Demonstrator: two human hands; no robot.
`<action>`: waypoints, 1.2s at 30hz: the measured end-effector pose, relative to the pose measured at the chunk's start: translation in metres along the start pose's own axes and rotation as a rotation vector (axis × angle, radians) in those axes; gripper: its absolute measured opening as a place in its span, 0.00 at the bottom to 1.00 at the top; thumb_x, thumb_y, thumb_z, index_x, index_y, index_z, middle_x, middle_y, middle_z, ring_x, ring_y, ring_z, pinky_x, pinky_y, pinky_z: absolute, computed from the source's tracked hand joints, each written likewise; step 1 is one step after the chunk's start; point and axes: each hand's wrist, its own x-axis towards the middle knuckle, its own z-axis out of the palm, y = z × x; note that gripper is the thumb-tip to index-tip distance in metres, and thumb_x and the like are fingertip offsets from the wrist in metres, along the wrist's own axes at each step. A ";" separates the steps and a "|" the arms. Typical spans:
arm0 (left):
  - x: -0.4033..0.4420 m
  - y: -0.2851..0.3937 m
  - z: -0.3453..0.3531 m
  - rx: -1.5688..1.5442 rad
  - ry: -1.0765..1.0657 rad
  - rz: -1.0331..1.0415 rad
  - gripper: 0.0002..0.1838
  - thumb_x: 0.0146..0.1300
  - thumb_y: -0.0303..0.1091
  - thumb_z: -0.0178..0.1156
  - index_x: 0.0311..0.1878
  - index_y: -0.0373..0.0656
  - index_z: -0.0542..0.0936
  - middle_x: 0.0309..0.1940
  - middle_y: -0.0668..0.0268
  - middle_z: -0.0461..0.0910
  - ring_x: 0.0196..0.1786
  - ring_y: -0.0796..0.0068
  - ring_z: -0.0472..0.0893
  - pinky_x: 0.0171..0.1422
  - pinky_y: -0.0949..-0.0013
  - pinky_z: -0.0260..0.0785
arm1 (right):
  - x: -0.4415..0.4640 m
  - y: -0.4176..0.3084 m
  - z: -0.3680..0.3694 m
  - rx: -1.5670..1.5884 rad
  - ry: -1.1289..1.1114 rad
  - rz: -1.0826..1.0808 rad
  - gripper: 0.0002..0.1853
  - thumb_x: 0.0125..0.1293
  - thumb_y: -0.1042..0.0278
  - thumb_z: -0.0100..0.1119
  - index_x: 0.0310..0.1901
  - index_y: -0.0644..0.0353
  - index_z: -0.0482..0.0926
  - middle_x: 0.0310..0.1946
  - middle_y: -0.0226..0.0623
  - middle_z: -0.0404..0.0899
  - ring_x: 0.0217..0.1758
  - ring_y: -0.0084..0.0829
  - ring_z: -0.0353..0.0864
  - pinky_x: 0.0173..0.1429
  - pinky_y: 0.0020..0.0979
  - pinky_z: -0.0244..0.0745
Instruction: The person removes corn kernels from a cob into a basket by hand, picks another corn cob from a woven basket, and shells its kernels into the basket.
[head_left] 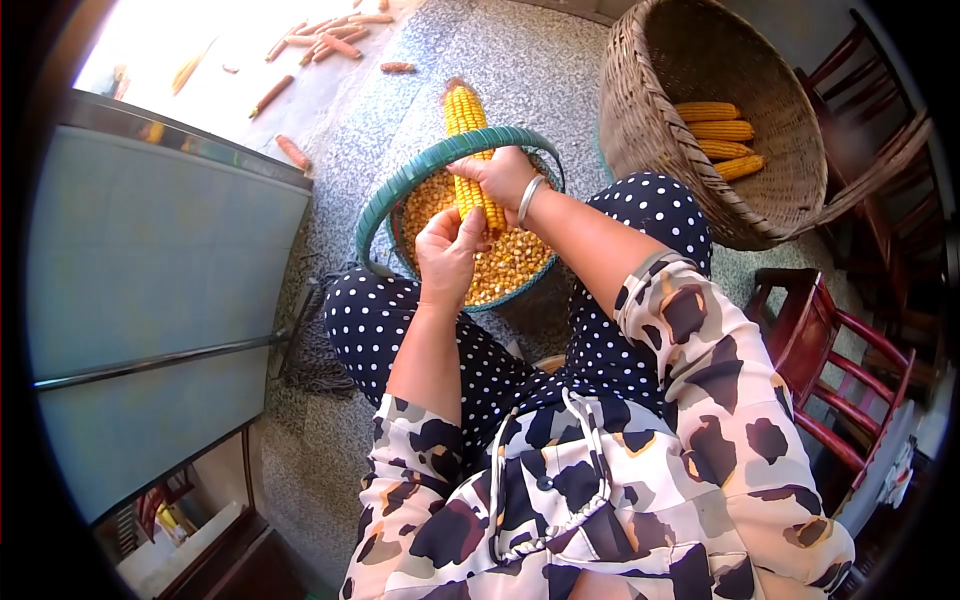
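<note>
Between the knees, the right hand (508, 178) grips a long yellow corn ear (466, 115), and the left hand (447, 250) pinches its near end, above loose yellow kernels (492, 282) in a round green-handled basket (400, 173). Far right, a big brown wicker basket (640, 130) holds yellow ears (722, 131); far left lie bare reddish cobs (340, 46).

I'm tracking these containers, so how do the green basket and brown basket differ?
The green basket holds loose kernels; the brown basket holds whole ears. The green basket is smaller than the brown basket. The green basket stands straight ahead, the brown basket to the right. Both contain yellow corn.
</note>
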 end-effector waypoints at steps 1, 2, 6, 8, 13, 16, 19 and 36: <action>0.000 0.000 0.001 0.009 -0.003 0.038 0.09 0.60 0.33 0.54 0.34 0.35 0.74 0.23 0.72 0.73 0.25 0.87 0.71 0.29 0.82 0.65 | -0.001 -0.005 -0.001 0.029 -0.036 0.083 0.13 0.52 0.74 0.59 0.39 0.69 0.71 0.30 0.38 0.75 0.31 0.28 0.76 0.33 0.28 0.74; 0.000 0.000 0.001 0.009 -0.003 0.038 0.09 0.60 0.33 0.54 0.34 0.35 0.74 0.23 0.72 0.73 0.25 0.87 0.71 0.29 0.82 0.65 | -0.003 -0.010 -0.001 0.061 -0.052 0.138 0.11 0.56 0.71 0.55 0.38 0.68 0.71 0.27 0.38 0.74 0.27 0.28 0.76 0.30 0.28 0.73; 0.000 0.001 -0.003 -0.062 0.015 0.018 0.11 0.61 0.33 0.53 0.38 0.33 0.74 0.26 0.69 0.75 0.26 0.86 0.72 0.29 0.81 0.66 | 0.008 -0.001 -0.002 0.255 -0.022 0.116 0.10 0.60 0.67 0.49 0.35 0.67 0.71 0.24 0.36 0.72 0.24 0.28 0.73 0.28 0.28 0.71; 0.000 0.000 -0.004 -0.124 0.015 -0.010 0.12 0.60 0.33 0.53 0.40 0.31 0.75 0.27 0.68 0.76 0.26 0.85 0.73 0.30 0.81 0.68 | 0.007 0.001 -0.004 0.313 -0.029 0.150 0.09 0.60 0.68 0.49 0.35 0.68 0.71 0.25 0.36 0.73 0.25 0.28 0.74 0.29 0.29 0.72; 0.002 -0.007 -0.004 0.361 0.131 0.157 0.13 0.62 0.31 0.50 0.42 0.30 0.74 0.28 0.65 0.77 0.25 0.83 0.74 0.31 0.80 0.68 | 0.002 0.000 -0.004 0.231 0.038 0.195 0.07 0.53 0.71 0.57 0.32 0.66 0.75 0.26 0.36 0.76 0.26 0.28 0.76 0.30 0.30 0.71; 0.006 -0.013 -0.006 0.210 0.193 0.148 0.13 0.61 0.31 0.49 0.44 0.30 0.74 0.29 0.66 0.77 0.28 0.83 0.75 0.33 0.80 0.68 | 0.005 0.004 -0.003 0.251 0.077 0.117 0.07 0.55 0.76 0.52 0.36 0.69 0.72 0.29 0.40 0.75 0.30 0.32 0.77 0.34 0.32 0.74; 0.005 -0.010 -0.006 0.077 0.185 0.080 0.14 0.62 0.31 0.49 0.44 0.30 0.73 0.31 0.67 0.76 0.31 0.83 0.75 0.36 0.80 0.68 | 0.010 0.006 -0.004 0.251 0.107 0.185 0.07 0.55 0.76 0.52 0.36 0.69 0.72 0.29 0.40 0.75 0.30 0.33 0.77 0.34 0.32 0.75; 0.000 -0.001 -0.002 -0.113 0.109 0.070 0.13 0.61 0.33 0.53 0.41 0.30 0.74 0.32 0.64 0.77 0.31 0.79 0.77 0.37 0.75 0.74 | 0.005 -0.003 -0.003 0.542 0.049 0.290 0.06 0.57 0.73 0.52 0.34 0.66 0.72 0.28 0.38 0.75 0.29 0.32 0.76 0.35 0.33 0.73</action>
